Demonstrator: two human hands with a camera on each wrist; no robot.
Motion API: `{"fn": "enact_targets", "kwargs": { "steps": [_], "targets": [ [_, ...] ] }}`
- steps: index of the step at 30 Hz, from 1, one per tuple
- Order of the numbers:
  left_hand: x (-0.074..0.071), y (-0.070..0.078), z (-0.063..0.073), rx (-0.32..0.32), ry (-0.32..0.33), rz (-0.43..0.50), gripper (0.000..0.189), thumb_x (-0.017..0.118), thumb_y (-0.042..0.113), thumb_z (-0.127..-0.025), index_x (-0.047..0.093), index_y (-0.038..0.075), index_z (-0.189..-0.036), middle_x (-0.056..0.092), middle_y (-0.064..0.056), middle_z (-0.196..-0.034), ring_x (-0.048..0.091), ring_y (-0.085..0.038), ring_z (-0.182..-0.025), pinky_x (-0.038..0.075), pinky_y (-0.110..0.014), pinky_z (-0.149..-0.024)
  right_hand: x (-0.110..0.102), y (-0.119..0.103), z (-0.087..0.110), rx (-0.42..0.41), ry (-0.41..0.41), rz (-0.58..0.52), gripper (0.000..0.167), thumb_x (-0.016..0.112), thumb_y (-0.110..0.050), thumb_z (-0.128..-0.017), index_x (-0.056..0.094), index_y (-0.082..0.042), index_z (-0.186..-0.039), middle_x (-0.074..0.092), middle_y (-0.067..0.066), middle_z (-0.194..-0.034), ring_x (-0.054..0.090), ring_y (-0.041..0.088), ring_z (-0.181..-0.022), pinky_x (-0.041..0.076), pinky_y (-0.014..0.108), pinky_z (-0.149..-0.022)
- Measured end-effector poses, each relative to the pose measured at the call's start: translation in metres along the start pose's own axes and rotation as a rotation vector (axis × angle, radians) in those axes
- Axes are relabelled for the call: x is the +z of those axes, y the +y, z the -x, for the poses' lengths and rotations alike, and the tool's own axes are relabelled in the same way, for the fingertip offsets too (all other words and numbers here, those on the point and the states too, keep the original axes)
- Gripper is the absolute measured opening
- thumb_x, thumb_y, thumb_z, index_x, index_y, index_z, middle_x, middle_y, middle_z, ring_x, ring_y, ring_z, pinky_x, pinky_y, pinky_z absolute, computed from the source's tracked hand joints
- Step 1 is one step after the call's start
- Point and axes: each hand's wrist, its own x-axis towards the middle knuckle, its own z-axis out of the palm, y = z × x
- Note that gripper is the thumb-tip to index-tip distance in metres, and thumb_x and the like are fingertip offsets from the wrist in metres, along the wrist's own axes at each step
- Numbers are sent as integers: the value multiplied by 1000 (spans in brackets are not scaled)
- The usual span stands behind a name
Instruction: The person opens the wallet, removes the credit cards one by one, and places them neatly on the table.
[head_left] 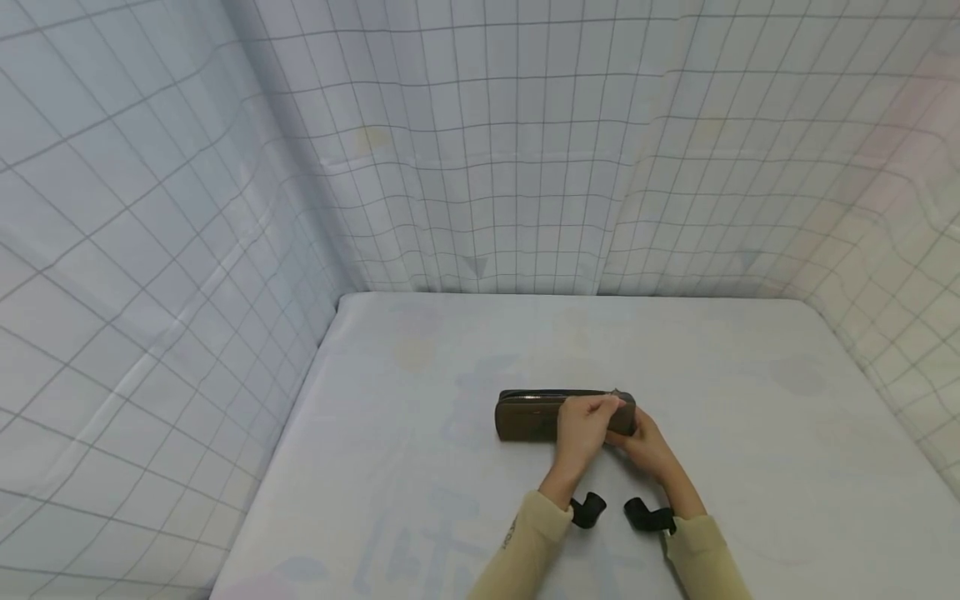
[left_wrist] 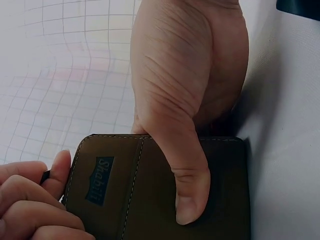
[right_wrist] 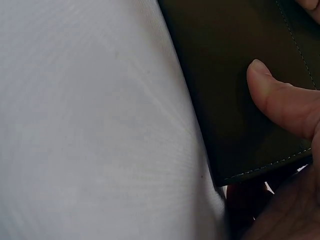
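A dark olive-brown long wallet (head_left: 525, 421) stands on the white-covered table, with a zipper (head_left: 555, 397) along its top edge. My right hand (head_left: 647, 443) grips the wallet's right end; in the right wrist view its thumb (right_wrist: 282, 102) lies flat on the front, other fingers behind. At the zipper's right part, my left hand (head_left: 581, 423) pinches a small dark zipper pull (left_wrist: 45, 176) between thumb and finger, seen in the left wrist view. A dark label (left_wrist: 101, 181) reading "Shabili" sits on the wallet's front near that pull.
White table cloth (head_left: 405, 400) with faint prints spreads around the wallet. White grid-patterned curtains (head_left: 480, 167) enclose the back and both sides. A black wrist camera (head_left: 588, 509) sits at the left wrist, and another black camera (head_left: 647, 516) at the right.
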Motion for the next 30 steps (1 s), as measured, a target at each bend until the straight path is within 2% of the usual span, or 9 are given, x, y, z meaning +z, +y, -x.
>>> {"fn": "enact_targets", "kwargs": {
  "steps": [6, 11, 16, 20, 26, 30],
  "targets": [
    [6, 0, 0, 11, -18, -34, 18, 65, 16, -89, 79, 11, -79, 72, 5, -87, 64, -3, -86, 49, -22, -76, -1, 1, 0, -4, 21, 19, 47, 69, 4, -82, 50, 13, -124, 58, 26, -118, 52, 31, -108, 41, 41, -91],
    [6, -1, 0, 23, -24, -26, 17, 66, 17, -89, 79, 11, -81, 72, 4, -88, 64, -4, -87, 49, -23, -76, -1, 2, 1, -9, 6, 18, 47, 68, 2, -83, 50, 13, -125, 58, 25, -119, 52, 30, -109, 41, 42, -92],
    [3, -2, 1, 7, -44, -10, 17, 65, 17, -90, 80, 12, -83, 71, 6, -88, 64, -3, -87, 48, -22, -78, -2, 1, 1, -8, -14, 15, 48, 68, -3, -86, 50, 11, -128, 57, 24, -122, 51, 32, -112, 41, 46, -93],
    [-2, -2, 3, 3, -56, -16, 17, 65, 17, -90, 79, 12, -85, 71, 6, -89, 63, -3, -86, 49, -23, -74, -1, 0, 1, 1, -16, 15, 48, 69, -5, -86, 51, 10, -127, 58, 23, -121, 52, 32, -111, 41, 45, -92],
    [-8, -2, 7, 20, -33, -44, 17, 66, 19, -90, 79, 12, -84, 72, 5, -89, 64, -3, -86, 49, -23, -73, 0, 2, -2, -8, -20, 0, 47, 72, -10, -85, 54, 7, -125, 60, 20, -118, 53, 32, -110, 41, 45, -92],
    [-10, -5, 9, 18, -26, -56, 17, 65, 19, -90, 79, 12, -84, 72, 5, -87, 61, 0, -77, 46, -20, -64, 0, 0, -2, -34, -21, -4, 45, 72, -9, -85, 54, 7, -124, 59, 21, -119, 52, 34, -112, 39, 50, -95]
  ]
}}
